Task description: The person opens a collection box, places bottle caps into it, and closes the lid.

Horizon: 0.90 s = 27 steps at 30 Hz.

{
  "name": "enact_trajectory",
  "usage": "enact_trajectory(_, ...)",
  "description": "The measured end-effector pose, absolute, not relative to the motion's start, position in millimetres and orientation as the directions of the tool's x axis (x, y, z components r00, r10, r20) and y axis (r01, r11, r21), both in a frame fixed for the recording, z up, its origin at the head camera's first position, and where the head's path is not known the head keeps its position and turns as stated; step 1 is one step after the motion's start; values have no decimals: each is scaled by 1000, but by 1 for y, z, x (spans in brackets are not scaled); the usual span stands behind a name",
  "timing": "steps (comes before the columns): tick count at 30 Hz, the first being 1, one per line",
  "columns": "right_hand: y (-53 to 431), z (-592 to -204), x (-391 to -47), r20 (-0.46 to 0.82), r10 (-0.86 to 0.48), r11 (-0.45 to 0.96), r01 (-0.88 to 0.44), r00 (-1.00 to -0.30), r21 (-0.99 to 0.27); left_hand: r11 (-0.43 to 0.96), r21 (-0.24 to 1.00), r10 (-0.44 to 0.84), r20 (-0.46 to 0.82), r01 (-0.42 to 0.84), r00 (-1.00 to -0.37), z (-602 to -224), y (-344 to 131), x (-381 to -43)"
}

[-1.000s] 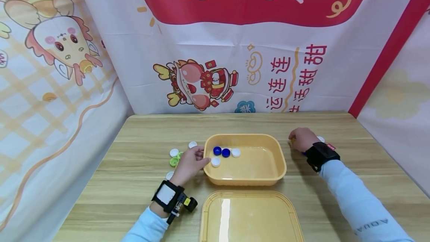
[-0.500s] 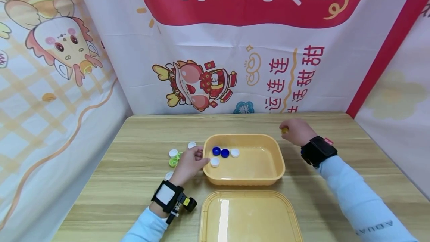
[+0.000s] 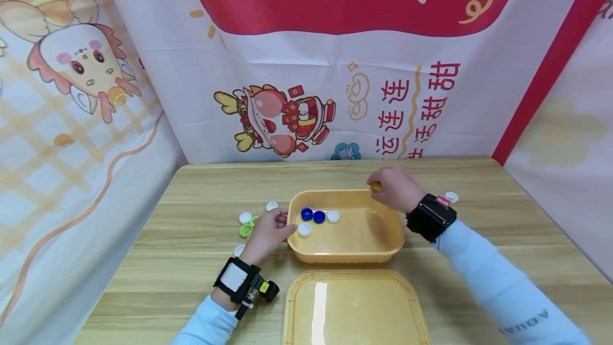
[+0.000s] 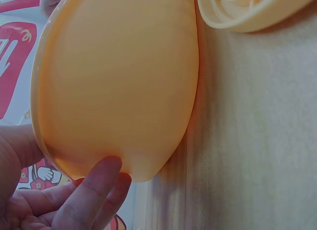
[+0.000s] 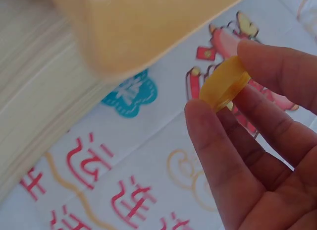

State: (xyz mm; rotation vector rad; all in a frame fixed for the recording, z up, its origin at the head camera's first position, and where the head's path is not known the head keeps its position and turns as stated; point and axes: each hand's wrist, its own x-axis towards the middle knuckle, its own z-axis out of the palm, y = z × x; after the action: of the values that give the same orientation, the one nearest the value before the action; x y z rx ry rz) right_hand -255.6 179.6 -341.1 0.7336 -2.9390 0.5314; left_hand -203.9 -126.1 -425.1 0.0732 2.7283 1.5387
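My right hand (image 3: pixel 396 189) pinches a yellow bottle cap (image 5: pixel 224 84) between thumb and fingertips, held above the far right rim of a yellow-orange plastic box (image 3: pixel 347 257). With the thumb over the rim and fingers against the outside, my left hand (image 3: pixel 267 234) grips the box's left end; the left wrist view shows its fingers on the box's outer wall (image 4: pixel 119 81). Inside the box lie two blue caps (image 3: pixel 319 217) side by side, a white cap (image 3: pixel 333 216) beside them, and another white cap (image 3: pixel 304 230) near my left thumb.
A matching flat lid (image 3: pixel 356 307) lies on the wooden table in front of the box. Left of it are several loose caps, white (image 3: pixel 245 218) and green (image 3: pixel 246 230), partly behind my left hand. One white cap (image 3: pixel 452 197) lies beyond my right wrist. A printed cloth (image 3: pixel 191 95) hangs behind the table.
My right hand has lifted the yellow cap from the table's right side and carried it left to above the box's rim. My left hand keeps its place on the box.
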Motion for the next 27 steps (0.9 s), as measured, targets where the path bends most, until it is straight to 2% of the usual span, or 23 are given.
enact_trajectory(5,159,-344,-252,162,-521,802,-545,-838,-245,516,856,40,15,33,-999,-425,-127,-204)
enact_trajectory(11,132,-348,-245,113,-593,782,-604,-797,-155,525,851,40,15,34,-999,-425,-126,-205)
enact_trajectory(18,101,-355,-241,-22,-630,762,-613,-776,-208,510,859,49,13,36,-999,-423,-125,-207)
enact_trajectory(27,74,-384,-244,-125,-666,745,-643,-736,-178,502,865,53,-7,20,-999,-425,-129,-206)
